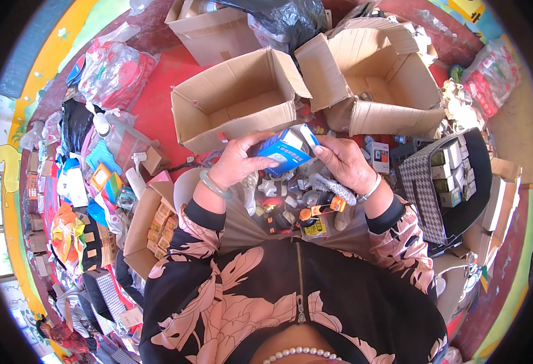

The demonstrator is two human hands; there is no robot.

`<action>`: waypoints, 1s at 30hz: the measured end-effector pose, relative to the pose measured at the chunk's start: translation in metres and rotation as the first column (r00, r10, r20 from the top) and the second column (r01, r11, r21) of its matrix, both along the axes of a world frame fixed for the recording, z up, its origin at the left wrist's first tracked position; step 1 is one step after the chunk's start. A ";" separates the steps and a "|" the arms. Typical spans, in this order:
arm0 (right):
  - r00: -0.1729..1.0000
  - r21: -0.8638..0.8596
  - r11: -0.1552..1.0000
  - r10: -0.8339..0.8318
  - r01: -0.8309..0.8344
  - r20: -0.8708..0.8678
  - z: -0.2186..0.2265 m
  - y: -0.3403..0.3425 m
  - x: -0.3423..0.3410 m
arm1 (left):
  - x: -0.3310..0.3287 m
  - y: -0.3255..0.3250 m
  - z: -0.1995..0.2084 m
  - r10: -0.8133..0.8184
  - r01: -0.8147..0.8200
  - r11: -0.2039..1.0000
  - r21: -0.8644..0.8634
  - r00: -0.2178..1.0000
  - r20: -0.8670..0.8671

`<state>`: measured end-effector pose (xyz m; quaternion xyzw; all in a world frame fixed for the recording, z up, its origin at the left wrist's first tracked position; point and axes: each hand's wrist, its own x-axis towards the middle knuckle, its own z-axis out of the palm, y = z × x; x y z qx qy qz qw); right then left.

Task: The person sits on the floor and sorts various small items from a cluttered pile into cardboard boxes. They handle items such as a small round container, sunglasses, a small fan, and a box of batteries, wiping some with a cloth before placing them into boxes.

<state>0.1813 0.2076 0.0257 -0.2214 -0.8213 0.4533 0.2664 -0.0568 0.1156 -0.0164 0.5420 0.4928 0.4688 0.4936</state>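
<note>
A small blue cardboard box (286,153) is held up in front of me, tilted, with a pale open-looking end on its right side. My left hand (240,160) is closed around its left end, thumb across the front. The fingers of my right hand (348,165) pinch the right end at a flap or edge; exactly what they grip there is partly hidden. Beneath the box, between my legs, lies a heap of small mixed goods. In it are a grey bristly brush (332,185), an orange and black item (320,210) and a yellow package (315,228).
Two open cardboard boxes, one left (236,128) and one right (394,114), stand just ahead. A houndstooth fabric bin (425,200) with several small boxes is at my right. A carton of small packages (138,235) sits at my left, beside piled bags and goods.
</note>
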 end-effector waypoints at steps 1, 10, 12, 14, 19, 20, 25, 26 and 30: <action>1.000 0.004 1.000 0.002 -0.001 -0.024 0.000 0.000 0.001 | 0.000 0.001 0.001 -0.019 0.019 1.000 -0.008 0.999 0.040; 0.955 0.402 0.910 -0.201 0.100 0.217 -0.012 -0.016 -0.019 | 0.022 0.011 -0.016 0.089 -0.078 0.990 -0.122 0.992 0.090; 0.949 0.399 0.912 -0.202 0.093 0.240 -0.015 -0.016 -0.021 | 0.026 0.012 -0.014 0.077 -0.069 0.984 -0.166 0.996 0.038; 0.948 0.416 0.906 -0.197 0.079 0.250 -0.015 -0.015 -0.023 | 0.026 0.014 -0.018 0.146 -0.120 0.974 -0.191 0.980 0.132; 0.975 0.326 0.936 -0.180 0.129 0.130 -0.012 -0.014 -0.024 | 0.048 0.013 -0.005 0.338 -0.347 0.938 -0.012 0.905 0.260; 0.980 0.288 0.947 -0.175 0.141 0.096 -0.013 -0.013 -0.023 | 0.044 0.010 -0.001 0.371 -0.338 0.927 -0.162 0.889 0.267; 0.988 -0.011 0.988 -0.152 0.152 0.025 -0.019 -0.014 -0.021 | 0.044 0.012 0.000 0.426 -0.429 0.902 -0.036 0.878 0.219; 0.987 -0.037 0.987 -0.154 0.156 0.040 -0.017 -0.015 -0.020 | 0.044 0.011 -0.001 0.428 -0.434 0.901 -0.012 0.883 0.192; 0.996 -0.108 0.991 -0.078 0.081 0.032 -0.006 -0.014 -0.016 | 0.039 0.009 -0.007 0.443 -0.460 0.861 0.215 0.888 0.125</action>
